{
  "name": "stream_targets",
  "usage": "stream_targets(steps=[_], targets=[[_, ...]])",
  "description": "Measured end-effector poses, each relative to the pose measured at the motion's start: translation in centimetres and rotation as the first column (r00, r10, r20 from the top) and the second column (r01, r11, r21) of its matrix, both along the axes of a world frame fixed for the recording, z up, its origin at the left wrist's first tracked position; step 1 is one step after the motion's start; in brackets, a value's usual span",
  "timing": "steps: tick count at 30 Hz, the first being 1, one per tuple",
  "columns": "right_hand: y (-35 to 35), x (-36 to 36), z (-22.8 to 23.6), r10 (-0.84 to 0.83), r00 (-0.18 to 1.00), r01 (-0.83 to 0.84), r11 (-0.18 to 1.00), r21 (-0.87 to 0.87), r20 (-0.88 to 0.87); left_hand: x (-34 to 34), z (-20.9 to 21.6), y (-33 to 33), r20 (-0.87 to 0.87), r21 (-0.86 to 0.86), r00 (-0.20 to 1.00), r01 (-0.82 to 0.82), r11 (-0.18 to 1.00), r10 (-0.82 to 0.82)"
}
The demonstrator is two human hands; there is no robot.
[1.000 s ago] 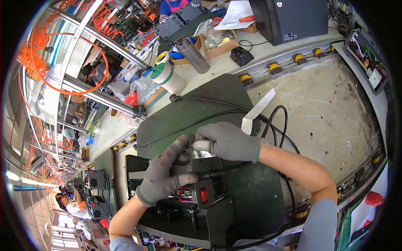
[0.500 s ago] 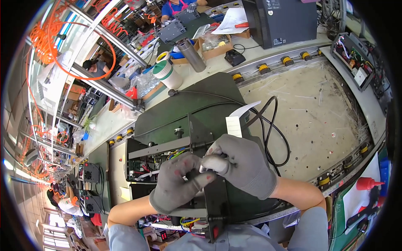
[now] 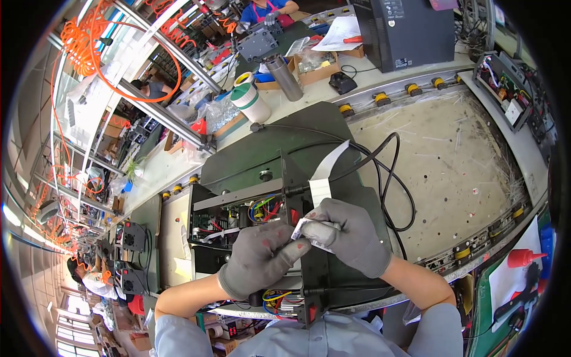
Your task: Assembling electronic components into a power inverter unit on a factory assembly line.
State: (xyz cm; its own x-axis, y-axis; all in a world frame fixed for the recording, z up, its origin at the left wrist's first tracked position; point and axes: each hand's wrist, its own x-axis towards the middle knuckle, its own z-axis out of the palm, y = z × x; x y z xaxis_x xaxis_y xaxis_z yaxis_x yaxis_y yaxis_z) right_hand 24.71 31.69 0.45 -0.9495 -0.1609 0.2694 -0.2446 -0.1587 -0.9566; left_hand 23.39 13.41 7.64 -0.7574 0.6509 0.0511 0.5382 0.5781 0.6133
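A strip of white paper labels (image 3: 321,172) runs up from between my hands and curls away at its top. My right hand (image 3: 355,239), in a grey glove with a worn, whitish thumb, pinches the strip. My left hand (image 3: 257,256), also gloved in grey with reddish marks, has its thumb and fingers closed at the strip's folded lower end, touching the right fingertips. Beneath them is an open black metal chassis (image 3: 205,202) with circuit boards and coloured wires inside. A black power cable (image 3: 410,205) loops to the right of it. The chassis rests on a dark green board (image 3: 238,152).
Behind the board stand a white cup with a green lid (image 3: 250,104), a steel flask (image 3: 284,78) and a large black case (image 3: 407,35). Another open unit (image 3: 505,89) sits at the far right. A red bottle (image 3: 523,258) lies at lower right. A co-worker (image 3: 267,12) is at the back.
My hands have shifted slightly down and right in the picture. The lower end of the label strip now shows between my fingertips, and its upper part leans differently. The whole view has moved a little.
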Motion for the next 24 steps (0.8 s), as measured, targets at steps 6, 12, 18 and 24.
stream_targets(steps=[6, 12, 18, 24], targets=[[1.8, -0.8, -2.4, 0.184, 0.972, -0.199, 0.975, 0.095, 0.148, -0.5, 0.2, -2.0, 0.104, -0.096, 0.994, 0.05, 0.994, -0.04], [1.7, -0.6, -3.0, 0.4, 0.868, -0.438, 0.896, 0.075, 0.293, -0.8, -0.5, -2.5, 0.306, -0.157, 0.949, 0.134, 0.978, -0.081], [1.2, -0.9, -3.7, 0.423, 0.884, -0.449, 0.887, 0.112, 0.197, -0.9, -0.7, -2.0, 0.317, -0.128, 0.942, 0.153, 0.98, -0.106], [0.7, -1.1, -4.2, 0.409, 0.901, -0.424, 0.9, 0.1, 0.143, -0.9, -0.6, -1.9, 0.28, -0.123, 0.95, 0.176, 0.977, -0.136]])
